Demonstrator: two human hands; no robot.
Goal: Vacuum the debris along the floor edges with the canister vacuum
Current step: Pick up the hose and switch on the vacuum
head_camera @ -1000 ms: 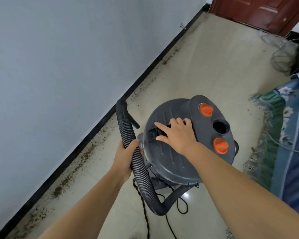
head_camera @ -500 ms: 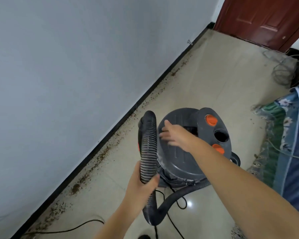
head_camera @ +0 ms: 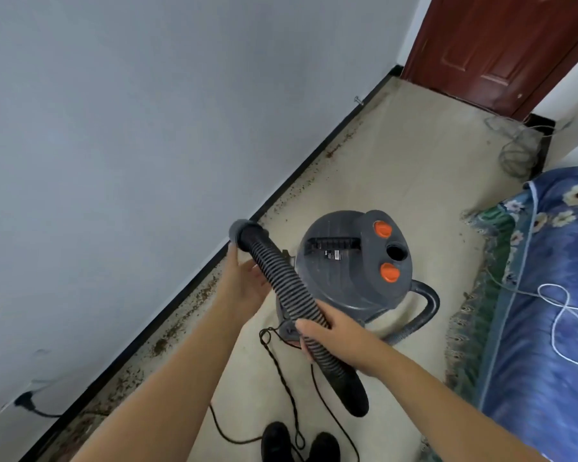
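A: Start at the left. What could go wrong over there?

B: The power plug (head_camera: 23,402) sits in the wall at about eight o'clock, and its black cord (head_camera: 282,371) trails across the floor (head_camera: 397,181) to the canister vacuum (head_camera: 354,261), looping just ahead of the black shoes (head_camera: 299,445). A step forward could snag a loop, and a hard tug might pull the plug out.

A: And the debris itself?

B: The debris (head_camera: 181,325) lies in a brown band along the black baseboard (head_camera: 194,281), running from seven o'clock up toward one o'clock. The nozzle end (head_camera: 239,233) points up at the wall, not down at it, so nothing gets picked up until it swings low.

A: How do the hands sit?

B: The left hand (head_camera: 244,288) is palm up under the ribbed hose (head_camera: 287,288) near ten o'clock of the canister, fingers spread and cradling rather than closing. The right hand (head_camera: 327,335), lower toward six o'clock, has fingers curled round the hose. Both forearms reach forward from the bottom edge.

A: So the loose cradle is a risk?

B: I judge so; the hose could roll off that open palm. Its stretch behind the canister could also kink.

A: Further right?

B: A fringed rug (head_camera: 481,278) and a floral bed cover (head_camera: 554,295) with a white cable (head_camera: 561,308) lie at three o'clock; the suction could catch the fringe or cable.
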